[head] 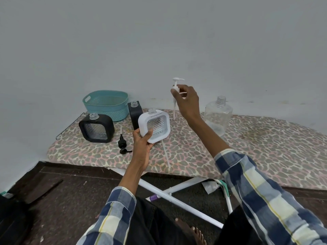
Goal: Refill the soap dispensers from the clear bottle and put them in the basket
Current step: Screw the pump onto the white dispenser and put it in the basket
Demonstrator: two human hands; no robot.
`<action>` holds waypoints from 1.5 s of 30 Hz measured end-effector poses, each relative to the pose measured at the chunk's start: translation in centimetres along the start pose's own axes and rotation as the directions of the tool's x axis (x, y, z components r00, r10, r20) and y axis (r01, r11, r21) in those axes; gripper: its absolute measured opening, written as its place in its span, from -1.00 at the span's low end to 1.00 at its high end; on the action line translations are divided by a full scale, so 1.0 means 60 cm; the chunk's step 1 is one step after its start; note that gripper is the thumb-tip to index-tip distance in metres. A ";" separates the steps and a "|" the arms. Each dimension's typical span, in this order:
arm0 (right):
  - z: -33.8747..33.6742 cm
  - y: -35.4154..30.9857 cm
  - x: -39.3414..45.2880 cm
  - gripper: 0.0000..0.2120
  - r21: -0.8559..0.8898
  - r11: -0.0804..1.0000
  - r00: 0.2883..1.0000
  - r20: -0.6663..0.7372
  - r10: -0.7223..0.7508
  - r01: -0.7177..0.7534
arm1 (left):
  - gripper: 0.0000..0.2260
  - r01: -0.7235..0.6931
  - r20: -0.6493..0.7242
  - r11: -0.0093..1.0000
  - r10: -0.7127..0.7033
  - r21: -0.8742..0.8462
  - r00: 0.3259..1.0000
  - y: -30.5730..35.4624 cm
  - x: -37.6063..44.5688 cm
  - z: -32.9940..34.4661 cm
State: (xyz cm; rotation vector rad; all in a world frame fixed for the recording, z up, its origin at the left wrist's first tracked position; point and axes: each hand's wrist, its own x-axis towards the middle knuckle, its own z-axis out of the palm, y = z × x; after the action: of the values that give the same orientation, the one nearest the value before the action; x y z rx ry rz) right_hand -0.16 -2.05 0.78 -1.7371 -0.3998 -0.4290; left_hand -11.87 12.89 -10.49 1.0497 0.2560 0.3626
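Three dispensers stood open-necked near the teal basket [108, 103], which sat empty at the far left end of the ironing board [194, 152]. One black dispenser [96, 128] rested on the board just in front of the basket and to its left; a second black dispenser [135, 112] stood touching the basket's right side. The white dispenser [154, 125] was lifted off the board in front of that second one, tilted, with the left hand [141, 144] clasping its lower left corner, thumb across the front face and fingers wrapped behind.

The right hand [186, 101], well to the right of the basket, pinched the collar of the white pump [177, 89] between thumb and fingertips, its dip tube hanging down clear of the dispenser's neck. A black pump [123, 142] lay on the board in front of the basket, and a loose white tube [166, 154] lay to the right of it. The clear bottle [218, 115] stood uncapped farthest right of the basket; it looked close to empty, though how much liquid it held could not be told.

By my reading, the step in hand was opening the white dispenser for refilling. The next move likely called for laying the pump down and freeing the right hand to bring the clear bottle's mouth over the narrow neck, steadily, since that opening looked small enough to spill past.
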 end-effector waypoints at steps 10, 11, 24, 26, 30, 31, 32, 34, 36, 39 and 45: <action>-0.033 -0.090 -0.017 -0.74 0.195 0.972 0.987 0.062 -0.145 0.131 | -0.44 -0.009 0.071 0.996 0.003 0.089 0.997 0.005 -0.014 0.000; -0.031 -0.090 -0.017 -0.75 0.186 0.974 0.987 0.068 -0.143 0.129 | -0.43 -0.009 0.074 0.996 0.002 0.088 0.997 0.005 -0.014 -0.001; -0.024 -0.072 -0.026 -0.77 0.052 0.990 0.978 0.155 -0.138 0.131 | -0.67 -0.015 0.097 0.998 0.010 0.054 0.995 0.009 -0.013 -0.001; -0.020 -0.064 -0.037 -0.78 0.024 0.994 0.963 0.246 -0.113 0.110 | -0.65 -0.013 0.095 0.999 0.009 0.047 0.995 0.009 -0.012 -0.002; -0.005 -0.034 -0.067 -0.70 -0.071 0.996 0.910 0.414 -0.026 0.060 | -0.50 -0.014 0.105 0.999 0.010 0.030 0.994 0.007 -0.011 -0.002; -0.002 -0.028 -0.073 -0.68 -0.085 0.995 0.904 0.427 -0.006 0.047 | -0.47 -0.014 0.108 1.000 0.011 0.028 0.994 0.007 -0.011 -0.001; 0.000 -0.023 -0.077 -0.67 -0.086 0.996 0.904 0.428 0.007 0.034 | -0.45 -0.016 0.113 0.999 0.012 0.031 0.994 0.007 -0.011 -0.001; 0.001 -0.018 -0.080 -0.68 -0.073 0.997 0.912 0.409 0.018 0.013 | -0.43 -0.021 0.115 0.999 0.016 0.042 0.993 0.008 -0.010 -0.001; 0.002 -0.019 -0.081 -0.68 -0.068 0.998 0.922 0.385 0.036 -0.010 | -0.42 -0.023 0.107 0.999 0.018 0.044 0.994 0.009 -0.010 -0.003; 0.005 -0.022 -0.084 -0.66 -0.062 0.996 0.934 0.346 0.087 -0.069 | -0.43 -0.022 0.101 0.999 0.017 0.044 0.995 0.010 -0.012 -0.004; 0.001 -0.025 -0.086 -0.56 0.007 0.989 0.920 0.369 0.132 -0.145 | -0.44 -0.013 0.098 1.000 0.012 0.010 0.995 0.010 -0.011 -0.005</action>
State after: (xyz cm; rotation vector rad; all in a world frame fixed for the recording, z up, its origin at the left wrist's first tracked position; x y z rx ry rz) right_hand -5.41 -1.89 -0.48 -1.8002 -0.5431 0.0111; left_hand -12.71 13.13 -10.12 1.0763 0.1640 0.3201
